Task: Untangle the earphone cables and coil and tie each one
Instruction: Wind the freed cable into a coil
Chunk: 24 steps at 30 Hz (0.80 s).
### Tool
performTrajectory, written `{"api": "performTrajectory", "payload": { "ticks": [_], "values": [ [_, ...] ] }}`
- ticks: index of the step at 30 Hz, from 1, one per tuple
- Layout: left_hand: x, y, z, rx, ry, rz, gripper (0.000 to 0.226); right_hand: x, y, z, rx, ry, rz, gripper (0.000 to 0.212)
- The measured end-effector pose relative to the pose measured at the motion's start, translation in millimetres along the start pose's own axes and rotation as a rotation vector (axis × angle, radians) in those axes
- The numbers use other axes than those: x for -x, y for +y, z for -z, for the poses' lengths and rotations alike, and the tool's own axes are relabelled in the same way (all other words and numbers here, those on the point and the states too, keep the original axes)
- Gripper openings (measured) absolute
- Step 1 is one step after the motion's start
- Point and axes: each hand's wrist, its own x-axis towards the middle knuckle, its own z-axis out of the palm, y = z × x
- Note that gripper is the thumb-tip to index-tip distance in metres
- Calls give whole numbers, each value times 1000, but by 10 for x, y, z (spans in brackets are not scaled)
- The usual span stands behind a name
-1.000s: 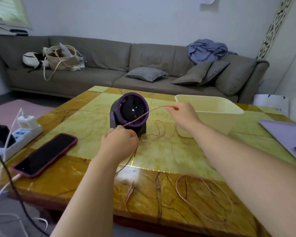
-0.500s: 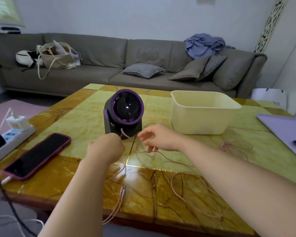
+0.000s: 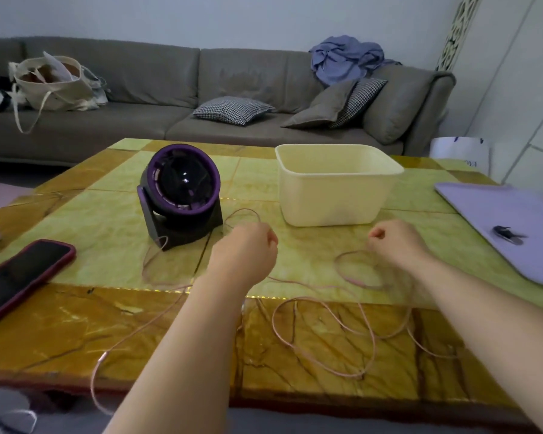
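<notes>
surveying the table (image 3: 76,333): the work occupies its near half. the cream tub (image 3: 333,195) stands open at the back, judged to be the bin for finished coils; its near wall hides the floor. the purple fan (image 3: 182,189) sits just left of it, a strand passing its base. the lilac tray (image 3: 499,220) and phone (image 3: 22,274) are cut off by the frame edges.

the left hand (image 3: 245,245) and right hand (image 3: 392,242) are both curled into fists and held apart, judged to be drawing a length clear of the tangle. the pink earphone cable (image 3: 355,280) lies in slack loops on the near table, one run hanging over the front edge. a thin loop enters the left fist and a blurred loop meets the right; both appear to pinch it, though the fingers hide the contact. earbuds, plug and cable count cannot be made out.
</notes>
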Motion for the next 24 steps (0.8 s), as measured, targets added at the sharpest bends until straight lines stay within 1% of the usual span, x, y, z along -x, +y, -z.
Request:
{"api": "performTrajectory", "payload": {
  "ticks": [2, 4, 7, 8, 10, 12, 13, 14, 17, 18, 19, 21, 22, 24],
  "values": [
    [-62, 153, -158, 37, -99, -79, 25, -11, 173, 49, -26, 26, -45, 19],
    [-106, 306, -321, 65, -172, -146, 26, 27, 251, 96, -101, 43, -54, 13],
    [-128, 526, -557, 68, -236, -224, 27, 75, 300, 148, -162, 44, 12, 8],
    [-127, 588, -629, 61, -258, -245, 26, 96, 311, 160, -138, 4, 48, 8],
    [-128, 693, -760, 47, -311, -276, 25, 152, 325, 173, -55, -154, 115, 10],
    [-140, 756, -839, 29, -336, -292, 22, 195, 324, 148, 124, -302, 216, 18],
    [-148, 776, -863, 22, -334, -294, 22, 218, 315, 120, 221, -327, 254, 24],
    [-153, 786, -873, 19, -325, -291, 21, 243, 285, 94, 294, -325, 275, 25],
    [-193, 825, -879, 16, -269, -283, 26, 269, 208, 40, 385, -264, 314, 16],
    [-195, 787, -867, 11, -244, -291, 32, 278, 148, 10, 375, -270, 325, 14],
    [-213, 762, -854, 16, -217, -306, 38, 283, 100, 5, 300, -273, 326, 10],
    [-241, 746, -802, 120, -149, -329, 44, 298, 0, 95, 53, -288, 305, 12],
    [-251, 761, -747, 225, -98, -335, 40, 299, -50, 183, -66, -267, 297, 12],
    [-259, 789, -594, 439, 6, -319, 26, 313, -153, 387, -232, -191, 321, 11]
  ]
}}
